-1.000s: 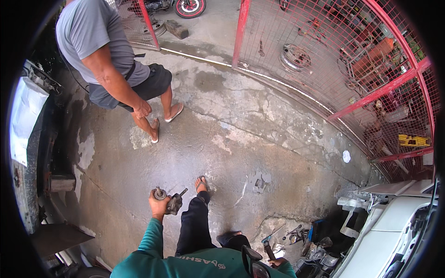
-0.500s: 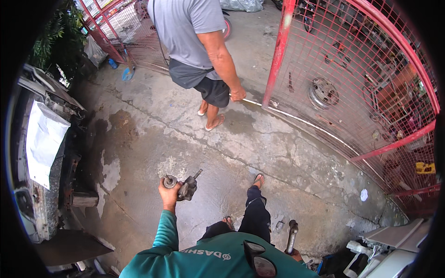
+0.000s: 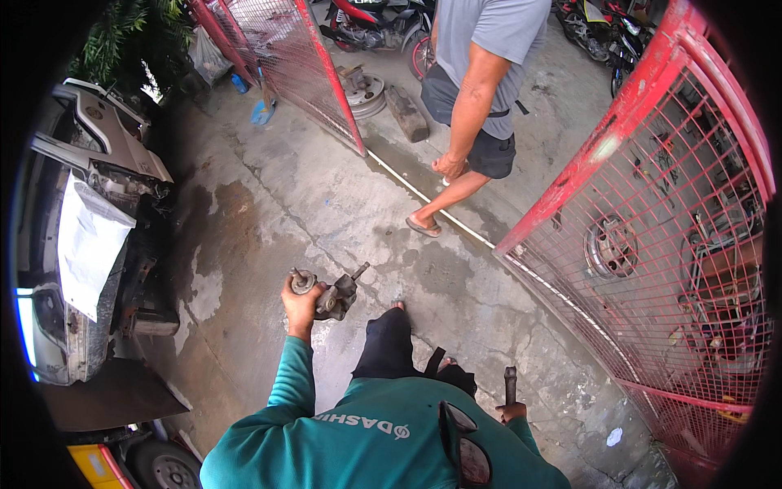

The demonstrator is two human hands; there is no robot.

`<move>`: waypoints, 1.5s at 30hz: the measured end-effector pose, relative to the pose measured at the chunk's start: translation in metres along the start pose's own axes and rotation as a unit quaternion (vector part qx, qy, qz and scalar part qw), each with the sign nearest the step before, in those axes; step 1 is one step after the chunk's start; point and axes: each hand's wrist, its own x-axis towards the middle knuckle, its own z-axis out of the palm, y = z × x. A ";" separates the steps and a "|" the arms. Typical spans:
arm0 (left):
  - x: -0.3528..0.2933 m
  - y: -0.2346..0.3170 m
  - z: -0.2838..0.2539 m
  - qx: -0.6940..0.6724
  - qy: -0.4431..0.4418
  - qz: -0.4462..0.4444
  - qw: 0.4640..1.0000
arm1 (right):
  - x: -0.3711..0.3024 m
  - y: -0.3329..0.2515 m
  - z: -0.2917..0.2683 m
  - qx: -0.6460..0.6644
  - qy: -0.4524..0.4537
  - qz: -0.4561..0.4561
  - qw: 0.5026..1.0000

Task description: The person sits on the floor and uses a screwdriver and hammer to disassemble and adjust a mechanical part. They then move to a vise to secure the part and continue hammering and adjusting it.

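Observation:
Out in front of me, my left hand (image 3: 301, 308) is wrapped round a greasy grey metal vehicle part (image 3: 338, 297). This part has a round flanged end beside my thumb, a lumpy body and a thin stub shaft sticking out to the right. Low at my right side, my right hand (image 3: 511, 411) is closed round a short metal bar (image 3: 511, 385) with a thicker end, held upright. Its lower portion is hidden in my fist, so its exact kind cannot be made out.
Red mesh gates (image 3: 635, 147) stand open on both sides of a doorway. A person in grey (image 3: 481, 90) walks through it. Wheel rims (image 3: 611, 246), a wooden block (image 3: 406, 114) and motorbikes (image 3: 379, 24) lie beyond. A stripped vehicle body (image 3: 81, 244) borders the left.
I have moved forward toward the gates, still holding both metal things. The other person has stepped farther right and through the doorway, and more of the motorbikes shows.

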 end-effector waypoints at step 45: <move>0.955 0.140 0.535 -0.081 0.082 -0.092 0.989 | 0.242 -1.093 -0.052 -0.040 -0.018 0.054 0.998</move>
